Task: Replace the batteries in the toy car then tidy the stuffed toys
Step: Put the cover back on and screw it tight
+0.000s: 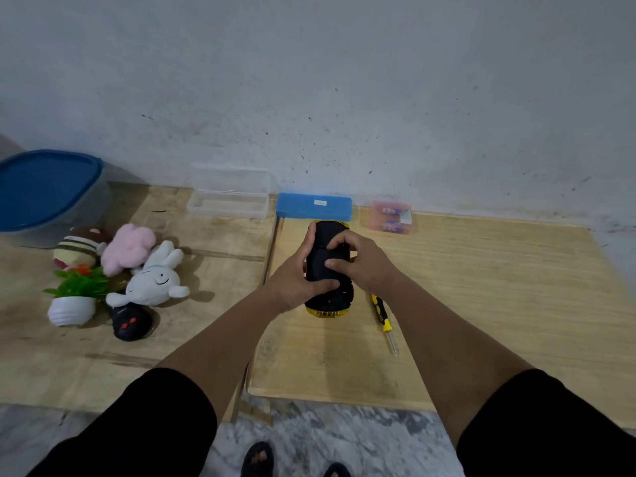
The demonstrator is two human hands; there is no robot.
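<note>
Fingers [311, 235] of the left hand [296, 280] and right hand [358, 259] curl around the upside-down toy car [327, 270] in the middle of the frame, its long side pointing away toward the wall, with the screwdriver [383, 320] just right.

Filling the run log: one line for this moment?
step: battery swap | car: upside down | left hand, right hand: gripping car | screwdriver: on table

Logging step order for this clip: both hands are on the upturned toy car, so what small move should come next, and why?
Probably lift off the battery cover. The toy car lies belly-up, the left hand gripping its side and the right hand fingering the underside, while the screwdriver lies set down alongside.
</note>
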